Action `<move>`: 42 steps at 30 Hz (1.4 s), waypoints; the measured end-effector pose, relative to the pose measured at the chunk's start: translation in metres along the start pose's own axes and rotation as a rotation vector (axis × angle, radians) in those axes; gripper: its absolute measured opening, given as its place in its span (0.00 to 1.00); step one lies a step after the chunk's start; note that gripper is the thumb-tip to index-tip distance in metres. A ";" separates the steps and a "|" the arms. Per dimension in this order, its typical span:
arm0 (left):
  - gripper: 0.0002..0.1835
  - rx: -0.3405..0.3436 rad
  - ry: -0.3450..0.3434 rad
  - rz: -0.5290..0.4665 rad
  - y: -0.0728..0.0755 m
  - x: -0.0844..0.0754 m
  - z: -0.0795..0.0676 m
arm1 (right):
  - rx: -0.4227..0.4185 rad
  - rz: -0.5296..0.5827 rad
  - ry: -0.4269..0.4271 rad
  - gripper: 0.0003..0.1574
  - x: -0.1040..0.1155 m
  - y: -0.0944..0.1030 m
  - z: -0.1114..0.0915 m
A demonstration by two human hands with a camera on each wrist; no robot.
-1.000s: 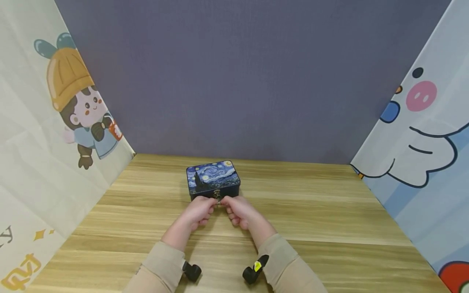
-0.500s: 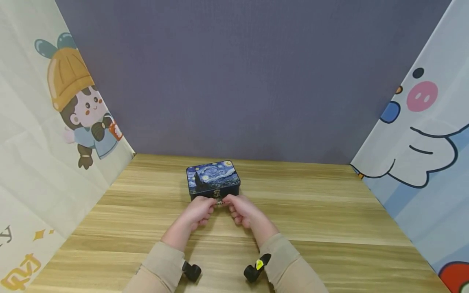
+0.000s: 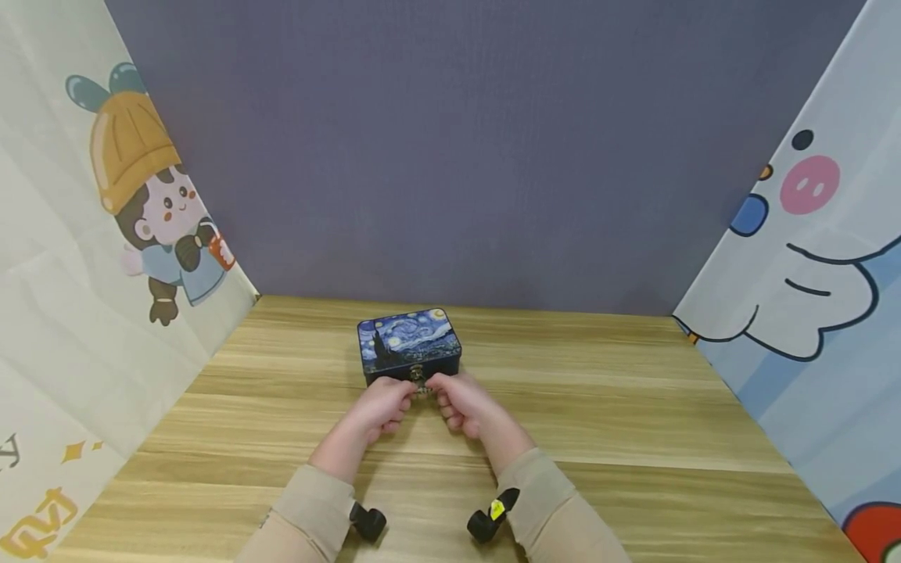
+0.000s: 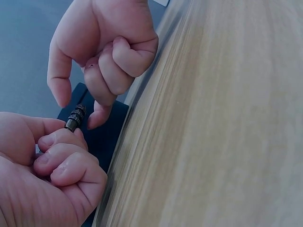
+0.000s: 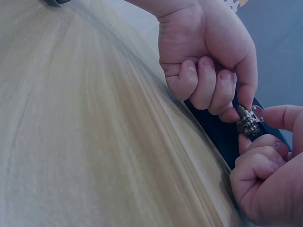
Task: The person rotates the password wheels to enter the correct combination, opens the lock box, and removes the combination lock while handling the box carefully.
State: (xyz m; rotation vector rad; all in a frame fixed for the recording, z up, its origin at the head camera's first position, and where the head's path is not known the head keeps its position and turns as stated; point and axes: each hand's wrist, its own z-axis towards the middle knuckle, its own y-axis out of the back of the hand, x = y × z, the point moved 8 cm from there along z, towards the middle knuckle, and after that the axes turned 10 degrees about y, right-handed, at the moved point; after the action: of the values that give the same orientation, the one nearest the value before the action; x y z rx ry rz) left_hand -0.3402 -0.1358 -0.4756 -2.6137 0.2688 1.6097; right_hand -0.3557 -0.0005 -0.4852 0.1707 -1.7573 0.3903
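A small tin box (image 3: 411,338) with a swirling blue night-sky picture on its lid stands closed on the table. At its front latch is a small metal combination padlock (image 5: 248,121) with ridged dials. My left hand (image 3: 380,403) pinches one end of the padlock between thumb and forefinger, its other fingers curled in. My right hand (image 3: 464,403) is at the padlock's other end. In the left wrist view, the right thumb and forefinger stand apart on either side of the dials, seemingly without gripping them. The dial marks are too small to read.
The wood-grain table (image 3: 598,391) extends widely on both sides of the box. A grey-purple panel (image 3: 450,156) rises behind it. Printed cartoon curtains hang at the left (image 3: 56,234) and right (image 3: 845,313). Both wrists carry small black cameras.
My right hand has shifted slightly to the right, and its fingertips have drawn a little away from the padlock. The left hand and the tin box have stayed in place.
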 end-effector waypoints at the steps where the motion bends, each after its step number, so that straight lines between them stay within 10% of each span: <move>1: 0.12 0.002 0.000 0.001 0.000 0.000 0.000 | 0.002 -0.002 -0.002 0.23 -0.001 -0.001 0.000; 42: 0.15 0.019 -0.014 0.012 -0.003 0.000 0.000 | 0.001 -0.043 0.012 0.23 -0.004 -0.007 -0.001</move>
State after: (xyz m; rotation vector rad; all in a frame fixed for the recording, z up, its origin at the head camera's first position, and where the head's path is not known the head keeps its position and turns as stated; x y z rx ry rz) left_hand -0.3402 -0.1332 -0.4757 -2.5907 0.2979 1.6203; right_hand -0.3513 -0.0066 -0.4878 0.2057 -1.7385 0.3604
